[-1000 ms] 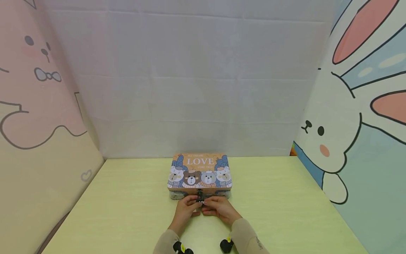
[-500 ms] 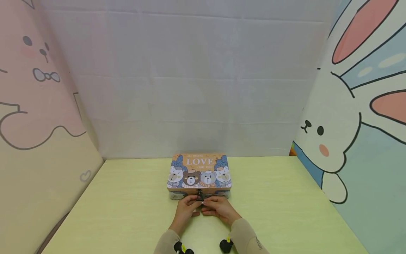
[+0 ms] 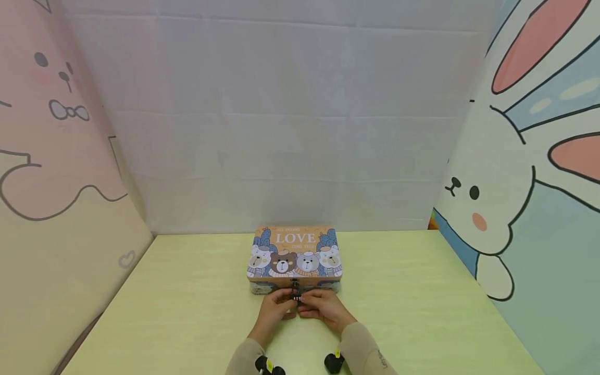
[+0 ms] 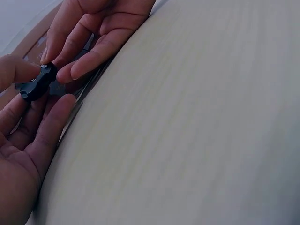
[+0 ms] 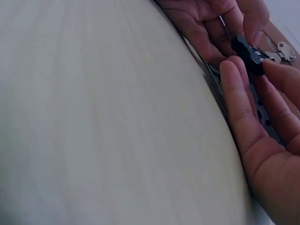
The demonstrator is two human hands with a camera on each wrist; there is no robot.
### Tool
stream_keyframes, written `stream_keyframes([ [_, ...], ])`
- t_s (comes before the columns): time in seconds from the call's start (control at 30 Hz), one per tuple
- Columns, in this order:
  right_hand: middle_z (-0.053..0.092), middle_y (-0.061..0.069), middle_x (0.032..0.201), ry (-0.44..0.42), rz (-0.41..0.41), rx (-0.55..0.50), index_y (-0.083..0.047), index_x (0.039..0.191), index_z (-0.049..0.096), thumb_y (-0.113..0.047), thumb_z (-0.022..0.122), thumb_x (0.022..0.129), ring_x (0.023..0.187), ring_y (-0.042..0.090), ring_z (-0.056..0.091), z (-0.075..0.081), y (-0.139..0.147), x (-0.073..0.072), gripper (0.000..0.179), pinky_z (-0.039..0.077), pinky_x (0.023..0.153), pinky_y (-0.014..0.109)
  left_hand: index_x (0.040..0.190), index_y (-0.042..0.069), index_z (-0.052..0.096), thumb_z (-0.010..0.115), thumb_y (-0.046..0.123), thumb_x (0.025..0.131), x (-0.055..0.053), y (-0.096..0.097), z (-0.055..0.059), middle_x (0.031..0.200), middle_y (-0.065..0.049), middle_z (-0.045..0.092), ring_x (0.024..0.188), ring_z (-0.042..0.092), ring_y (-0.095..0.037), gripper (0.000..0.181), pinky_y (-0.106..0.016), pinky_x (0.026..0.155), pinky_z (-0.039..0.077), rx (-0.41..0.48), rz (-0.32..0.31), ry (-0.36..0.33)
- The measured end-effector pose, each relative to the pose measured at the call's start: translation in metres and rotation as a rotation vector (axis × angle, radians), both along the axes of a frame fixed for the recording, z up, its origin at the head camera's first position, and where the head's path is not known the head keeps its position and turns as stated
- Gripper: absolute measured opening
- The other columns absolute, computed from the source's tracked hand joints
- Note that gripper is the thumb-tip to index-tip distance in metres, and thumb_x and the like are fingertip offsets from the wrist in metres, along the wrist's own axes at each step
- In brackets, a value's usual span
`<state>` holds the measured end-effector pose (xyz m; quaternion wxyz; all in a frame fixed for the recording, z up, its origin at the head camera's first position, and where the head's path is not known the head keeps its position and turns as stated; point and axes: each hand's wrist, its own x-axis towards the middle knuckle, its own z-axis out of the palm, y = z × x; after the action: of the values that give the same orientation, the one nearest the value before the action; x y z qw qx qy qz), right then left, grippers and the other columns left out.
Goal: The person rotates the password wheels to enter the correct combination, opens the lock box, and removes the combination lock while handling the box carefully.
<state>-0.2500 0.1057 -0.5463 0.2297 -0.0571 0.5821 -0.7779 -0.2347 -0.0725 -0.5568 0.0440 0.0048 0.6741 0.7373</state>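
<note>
A small black combination padlock (image 3: pixel 297 298) sits at the metal clasp (image 5: pixel 285 51) on the front of a printed tin box (image 3: pixel 294 255). Pale number dials show on the lock's face. From the left, my left hand (image 3: pixel 274 311) pinches the lock; its thumb lies at the dials in the left wrist view. On the other side, my right hand (image 3: pixel 326 308) grips the lock's opposite end with thumb and fingers. Fingers of both hands lie beneath and behind the lock, partly hiding it. Whether the shackle is locked I cannot tell.
The box stands on a pale yellow-green table (image 3: pixel 187 302), near its back edge. A white sheet (image 3: pixel 290 130) hangs behind. Cartoon-printed panels flank the table, with a rabbit (image 3: pixel 492 208) on the right one. Black wrist devices (image 3: pixel 334 363) sit by both sleeves.
The lock's dials, mostly covered half a second ago, show again between the fingertips. My left thumb and fingers have shifted slightly at the lock. The box has not moved.
</note>
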Motion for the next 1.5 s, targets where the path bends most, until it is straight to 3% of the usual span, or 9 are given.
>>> stream_keyframes([
  [0.47,0.068,0.01,0.094,0.004,0.004,0.011,0.015,0.112,0.061,0.001,0.055,0.099,0.083,0.018,0.069,0.002,0.0,0.0,0.02,0.061,0.082,0.034,0.119,-0.021,0.058,0.066,-0.004,0.088,0.001,-0.002,-0.001,0.11,-0.02,0.069,0.086,0.066,-0.015,0.036,-0.035,0.069,0.064,-0.005,-0.004,0.016],
  [0.73,0.068,0.009,0.093,0.003,0.007,0.005,0.009,0.107,0.065,0.003,0.055,0.099,0.082,0.018,0.07,0.001,-0.001,-0.002,0.015,0.062,0.08,0.033,0.119,-0.02,0.06,0.066,-0.002,0.09,-0.001,-0.002,-0.002,0.113,-0.023,0.068,0.09,0.067,-0.016,0.034,-0.034,0.067,0.064,-0.016,-0.008,0.039],
  [1.03,0.068,0.01,0.094,0.012,0.001,0.011,0.01,0.108,0.065,0.002,0.056,0.098,0.083,0.019,0.07,0.0,-0.001,-0.002,0.016,0.062,0.081,0.034,0.116,-0.018,0.062,0.067,0.0,0.09,-0.002,0.001,-0.001,0.11,-0.021,0.07,0.088,0.067,-0.013,0.032,-0.032,0.064,0.063,-0.044,0.024,0.025],
  [1.3,0.068,0.01,0.095,0.001,0.0,0.018,0.011,0.109,0.065,0.002,0.056,0.099,0.083,0.018,0.07,-0.001,-0.001,-0.002,0.016,0.062,0.081,0.034,0.112,-0.02,0.063,0.066,-0.002,0.09,0.003,0.002,0.01,0.106,-0.022,0.07,0.086,0.066,-0.012,0.028,-0.033,0.062,0.063,-0.04,0.028,0.011],
  [1.5,0.068,0.009,0.092,0.004,-0.01,0.018,0.008,0.105,0.067,0.002,0.056,0.098,0.081,0.018,0.07,-0.004,-0.001,-0.001,0.014,0.062,0.079,0.033,0.116,-0.017,0.061,0.068,-0.003,0.086,0.0,-0.001,-0.001,0.101,-0.013,0.071,0.083,0.065,-0.011,0.034,-0.032,0.065,0.063,-0.02,-0.011,0.005],
])
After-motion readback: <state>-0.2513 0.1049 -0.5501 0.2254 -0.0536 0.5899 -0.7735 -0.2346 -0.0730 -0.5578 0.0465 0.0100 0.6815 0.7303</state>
